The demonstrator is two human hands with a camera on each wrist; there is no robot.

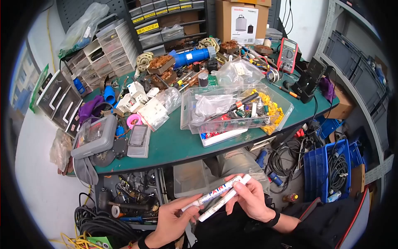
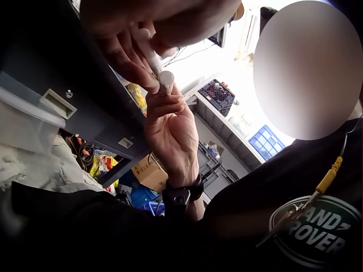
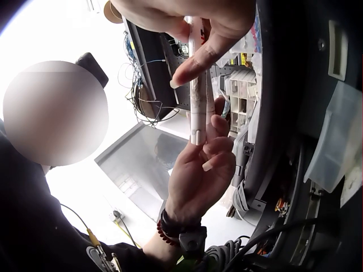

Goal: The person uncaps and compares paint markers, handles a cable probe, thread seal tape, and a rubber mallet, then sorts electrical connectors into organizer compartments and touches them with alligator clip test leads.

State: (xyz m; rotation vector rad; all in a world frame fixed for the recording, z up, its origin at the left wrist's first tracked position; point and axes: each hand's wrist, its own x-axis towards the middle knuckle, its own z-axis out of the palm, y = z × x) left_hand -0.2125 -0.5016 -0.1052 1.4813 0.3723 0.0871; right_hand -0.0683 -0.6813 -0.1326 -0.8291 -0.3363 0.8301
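Note:
Two white paint markers are held in front of the body, below the workbench edge. One paint marker (image 1: pixel 215 192) bears the word PAINT in blue and red; its left end lies between the thumb and fingers of my left hand (image 1: pixel 176 218). The other paint marker (image 1: pixel 217 206) lies just below, slanted alongside, its left end pointing down. My right hand (image 1: pixel 253 201) grips both near their right ends, thumb on top. In the right wrist view a marker (image 3: pixel 198 107) runs between the two hands, with smudges on its barrel. The left wrist view shows a round white marker end (image 2: pixel 166 78).
On the green workbench (image 1: pixel 166 147) stands a clear plastic bin (image 1: pixel 190 124) with yellow parts and pens. A grey case (image 1: pixel 95 137) sits at left, a red multimeter (image 1: pixel 287 54) at back right. Below are an open drawer of tools (image 1: pixel 128 201), coiled cables (image 1: pixel 286 159) and a blue crate (image 1: pixel 317 166).

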